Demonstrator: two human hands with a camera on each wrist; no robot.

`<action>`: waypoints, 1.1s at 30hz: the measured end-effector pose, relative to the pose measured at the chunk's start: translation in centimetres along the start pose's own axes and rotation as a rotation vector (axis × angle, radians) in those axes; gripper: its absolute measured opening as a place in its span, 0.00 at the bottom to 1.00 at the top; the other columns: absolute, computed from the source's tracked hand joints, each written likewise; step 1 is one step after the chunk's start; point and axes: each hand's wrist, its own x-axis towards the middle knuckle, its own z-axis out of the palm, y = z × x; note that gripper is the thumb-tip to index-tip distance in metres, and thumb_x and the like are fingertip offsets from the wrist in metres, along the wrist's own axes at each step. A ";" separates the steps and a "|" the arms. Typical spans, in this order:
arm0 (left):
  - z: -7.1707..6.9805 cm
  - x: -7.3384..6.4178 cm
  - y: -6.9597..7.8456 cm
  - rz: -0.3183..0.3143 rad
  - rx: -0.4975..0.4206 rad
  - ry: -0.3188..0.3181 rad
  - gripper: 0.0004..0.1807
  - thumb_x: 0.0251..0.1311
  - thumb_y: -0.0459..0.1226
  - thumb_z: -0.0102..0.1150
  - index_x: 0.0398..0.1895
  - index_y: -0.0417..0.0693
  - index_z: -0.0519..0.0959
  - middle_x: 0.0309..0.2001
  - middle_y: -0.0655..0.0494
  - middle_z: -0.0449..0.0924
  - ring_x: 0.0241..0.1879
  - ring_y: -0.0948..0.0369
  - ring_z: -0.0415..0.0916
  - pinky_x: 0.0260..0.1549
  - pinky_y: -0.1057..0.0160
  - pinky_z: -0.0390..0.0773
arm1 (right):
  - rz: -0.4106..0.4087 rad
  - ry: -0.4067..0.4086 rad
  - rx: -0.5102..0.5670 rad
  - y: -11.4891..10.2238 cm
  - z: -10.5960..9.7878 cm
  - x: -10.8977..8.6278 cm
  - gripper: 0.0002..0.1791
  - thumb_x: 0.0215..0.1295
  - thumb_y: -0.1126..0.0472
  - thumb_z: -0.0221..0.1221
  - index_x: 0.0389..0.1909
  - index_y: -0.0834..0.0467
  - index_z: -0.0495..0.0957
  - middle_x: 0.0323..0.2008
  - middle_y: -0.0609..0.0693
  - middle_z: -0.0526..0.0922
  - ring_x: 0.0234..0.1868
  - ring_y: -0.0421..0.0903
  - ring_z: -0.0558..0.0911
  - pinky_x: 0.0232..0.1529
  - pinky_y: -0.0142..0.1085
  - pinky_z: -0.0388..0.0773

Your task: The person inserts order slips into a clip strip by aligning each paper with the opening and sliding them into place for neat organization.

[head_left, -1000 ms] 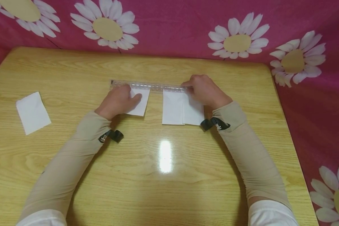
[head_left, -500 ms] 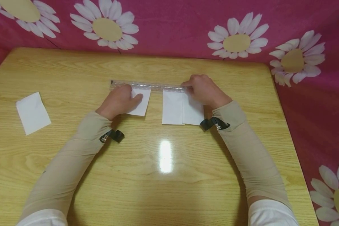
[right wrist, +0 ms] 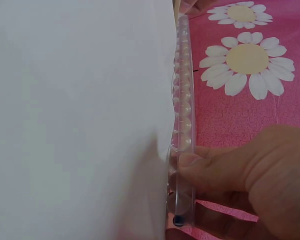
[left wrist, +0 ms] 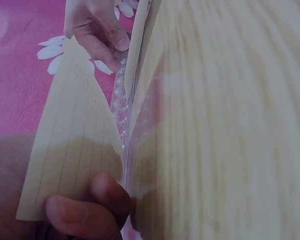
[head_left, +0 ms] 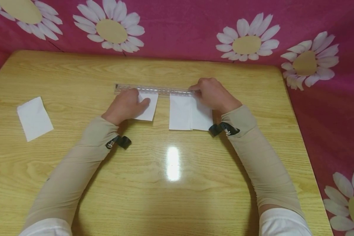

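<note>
A long clear plastic strip [head_left: 156, 89] with a row of rounded bumps, like a ruler, runs across the far half of the table. My left hand [head_left: 124, 105] is over its left part and holds a white paper slip [head_left: 149, 111] at the strip's near side; faint lines show on this slip [left wrist: 72, 130] in the left wrist view. My right hand [head_left: 213, 93] pinches the strip's right end, thumb on the bumps [right wrist: 185, 125] in the right wrist view. Two more white slips [head_left: 180, 113] lie side by side along the strip, the right one partly under my right hand.
Another white paper slip [head_left: 34, 118] lies apart on the left of the wooden table [head_left: 171, 206]. A pink cloth [head_left: 180, 29] with large daisies hangs behind the far edge and along the right side. Each sleeved wrist wears a black strap.
My left hand has shifted slightly to the right, and the paper slip has moved with it. The strip, my right hand and the other slips stay in place.
</note>
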 end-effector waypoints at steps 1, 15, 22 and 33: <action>0.0 0.0 0.0 -0.001 0.000 0.000 0.27 0.75 0.53 0.48 0.47 0.34 0.77 0.39 0.41 0.77 0.36 0.49 0.73 0.38 0.54 0.75 | 0.001 0.000 0.002 0.0 0.0 0.0 0.17 0.76 0.64 0.54 0.60 0.57 0.83 0.41 0.61 0.85 0.35 0.50 0.73 0.40 0.42 0.74; 0.4 0.2 0.4 -0.010 0.007 -0.005 0.31 0.75 0.53 0.49 0.57 0.30 0.75 0.46 0.38 0.79 0.40 0.47 0.75 0.42 0.52 0.77 | 0.020 -0.011 0.004 -0.1 0.0 0.0 0.17 0.77 0.64 0.54 0.61 0.57 0.83 0.43 0.61 0.86 0.37 0.51 0.74 0.42 0.42 0.75; 0.6 0.3 0.5 -0.017 -0.003 -0.004 0.30 0.75 0.53 0.49 0.54 0.32 0.76 0.44 0.39 0.80 0.38 0.48 0.75 0.40 0.53 0.78 | 0.013 -0.007 0.005 0.0 0.0 0.0 0.17 0.76 0.64 0.54 0.61 0.57 0.83 0.42 0.61 0.85 0.36 0.50 0.73 0.41 0.42 0.75; 0.5 0.2 0.7 -0.005 0.001 0.004 0.25 0.75 0.53 0.48 0.41 0.37 0.76 0.33 0.45 0.73 0.33 0.50 0.71 0.33 0.56 0.73 | 0.014 -0.010 0.016 0.0 0.0 0.0 0.17 0.77 0.64 0.53 0.61 0.57 0.83 0.43 0.61 0.86 0.35 0.50 0.73 0.40 0.42 0.74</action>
